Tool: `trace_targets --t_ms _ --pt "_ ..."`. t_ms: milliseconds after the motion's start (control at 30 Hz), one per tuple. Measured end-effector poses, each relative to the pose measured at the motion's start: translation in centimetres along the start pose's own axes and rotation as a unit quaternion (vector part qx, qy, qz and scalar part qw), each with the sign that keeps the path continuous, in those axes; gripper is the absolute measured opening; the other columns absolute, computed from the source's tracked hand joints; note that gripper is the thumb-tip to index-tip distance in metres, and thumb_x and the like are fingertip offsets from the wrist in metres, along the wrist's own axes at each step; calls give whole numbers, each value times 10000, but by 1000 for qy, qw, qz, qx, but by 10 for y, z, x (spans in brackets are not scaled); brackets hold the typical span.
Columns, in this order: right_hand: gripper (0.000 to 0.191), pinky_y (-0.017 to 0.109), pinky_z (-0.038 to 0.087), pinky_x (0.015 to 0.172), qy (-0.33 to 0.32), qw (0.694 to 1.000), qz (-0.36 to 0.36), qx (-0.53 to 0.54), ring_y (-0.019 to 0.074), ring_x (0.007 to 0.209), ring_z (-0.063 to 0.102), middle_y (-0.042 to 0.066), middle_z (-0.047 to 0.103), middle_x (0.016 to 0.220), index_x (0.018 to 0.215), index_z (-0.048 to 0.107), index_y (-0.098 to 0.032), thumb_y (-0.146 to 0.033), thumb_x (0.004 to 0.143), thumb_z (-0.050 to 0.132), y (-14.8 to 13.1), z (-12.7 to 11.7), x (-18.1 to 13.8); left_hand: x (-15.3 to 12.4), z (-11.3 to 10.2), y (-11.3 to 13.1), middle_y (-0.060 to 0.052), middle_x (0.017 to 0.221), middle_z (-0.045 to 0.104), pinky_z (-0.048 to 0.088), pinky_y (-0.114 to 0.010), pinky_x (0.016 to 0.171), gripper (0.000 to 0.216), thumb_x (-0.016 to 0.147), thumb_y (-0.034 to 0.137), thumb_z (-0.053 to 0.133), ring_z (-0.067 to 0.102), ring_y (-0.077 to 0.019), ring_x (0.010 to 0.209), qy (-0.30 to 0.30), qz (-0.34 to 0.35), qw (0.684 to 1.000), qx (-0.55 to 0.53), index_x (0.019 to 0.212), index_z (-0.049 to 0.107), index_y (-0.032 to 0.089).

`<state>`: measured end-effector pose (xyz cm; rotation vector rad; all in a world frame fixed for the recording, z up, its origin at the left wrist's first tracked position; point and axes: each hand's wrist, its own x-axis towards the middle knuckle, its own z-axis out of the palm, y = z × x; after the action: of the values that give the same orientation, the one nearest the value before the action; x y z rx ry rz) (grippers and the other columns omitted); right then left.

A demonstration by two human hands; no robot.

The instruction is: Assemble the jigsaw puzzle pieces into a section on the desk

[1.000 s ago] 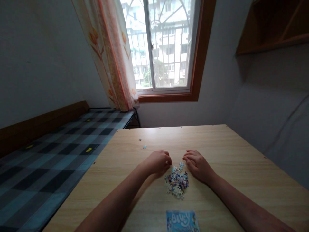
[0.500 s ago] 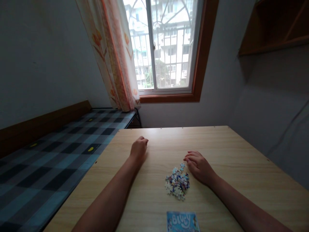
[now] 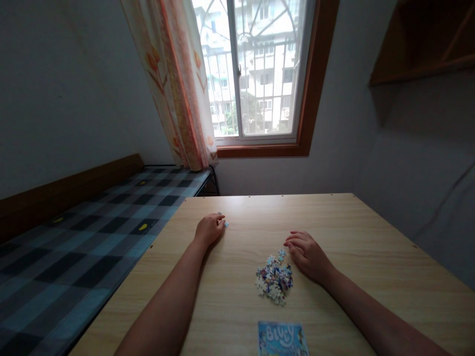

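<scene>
My left hand (image 3: 210,229) lies toward the far left of the table, its fingers and thumb slightly apart. A small blue puzzle piece (image 3: 226,224) sits right at its thumb tip, and another bit of blue piece (image 3: 219,213) shows just beyond the fingers. My right hand (image 3: 306,253) rests on the tabletop with loosely bent, extended fingers and nothing visible in it. Beside it is a heap of jigsaw puzzle pieces (image 3: 274,281), white, blue and purple. One light blue piece (image 3: 282,253) lies at the heap's far end, close to the right fingertips.
A blue "Bluey" picture card or box (image 3: 282,338) lies at the near edge of view on the wooden table (image 3: 237,301). Left of the table is a bed with a checked cover (image 3: 107,247). Beyond are a curtain (image 3: 178,89) and a barred window (image 3: 265,74); a shelf (image 3: 426,44) hangs at right.
My left hand has drawn back slightly to the left and toward me, its fingers loosening, and blue pieces now show by its fingertips. My right hand stays in place.
</scene>
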<state>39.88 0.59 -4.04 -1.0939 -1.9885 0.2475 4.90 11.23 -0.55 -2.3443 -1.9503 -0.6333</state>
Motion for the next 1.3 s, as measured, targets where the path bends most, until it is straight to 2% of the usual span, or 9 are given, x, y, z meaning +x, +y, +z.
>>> trace_targets --t_ms 100,200,300,433,600,767,1067,1167,1300 --pt "303 455 465 1003 1 1000 -1 0 245 1084 606 81 721 951 909 734 -196 -280 984 453 0 0 0 0 -5 -7 -40 1055 759 506 -261 914 294 845 199 524 690 -180 956 23 -27 999 -21 997 776 213" --pt "311 458 465 1003 1 1000 -1 0 247 1091 604 83 721 951 910 736 -196 -284 986 448 0 0 0 -2 -10 -9 -31 977 770 515 -271 868 265 799 192 544 693 -196 925 6 -43 999 11 891 789 235" --pt "312 460 463 1006 -1 1000 1 1 246 1089 604 85 721 954 910 736 -195 -286 986 448 -1 0 0 -4 -14 -4 -21 953 768 515 -277 818 256 772 200 561 690 -205 895 -17 -43 998 50 870 790 260" --pt "310 453 461 1007 0 1000 0 1 242 1077 609 82 722 948 906 737 -198 -280 985 449 -1 0 0 -7 -17 8 -33 992 753 500 -275 755 258 827 251 537 679 -203 871 -27 -30 996 83 869 791 269" --pt "300 447 448 1012 -3 1000 2 3 240 1084 598 81 716 955 909 733 -196 -289 986 458 2 3 0 -6 -13 9 -47 1030 720 465 -260 688 296 893 297 500 668 -193 853 -44 -55 992 104 925 795 280" --pt "266 432 438 1020 -3 1000 3 10 231 1077 599 65 715 958 912 730 -212 -281 976 481 4 3 0 -4 -7 0 -49 1034 676 423 -250 619 334 948 351 458 652 -169 781 -63 -61 990 108 1079 765 340" --pt "304 430 434 1018 -8 1000 24 8 244 1104 590 77 718 973 912 740 -206 -301 975 459 4 3 0 -6 8 8 -60 1100 638 460 -275 697 370 992 397 405 637 -170 783 -51 -43 994 87 1183 720 358" --pt "322 429 436 1016 -6 999 48 17 249 1108 590 84 720 981 905 746 -203 -323 969 454 7 3 1 -6 11 8 -66 1100 629 471 -284 708 387 997 409 391 637 -178 795 -33 -57 994 84 1242 686 357" --pt "340 413 447 999 6 993 107 40 254 1089 607 94 720 993 882 749 -198 -381 949 470 13 5 1 -7 13 7 -59 1119 617 474 -286 728 368 995 418 400 629 -176 815 -33 -43 996 76 1182 713 366"
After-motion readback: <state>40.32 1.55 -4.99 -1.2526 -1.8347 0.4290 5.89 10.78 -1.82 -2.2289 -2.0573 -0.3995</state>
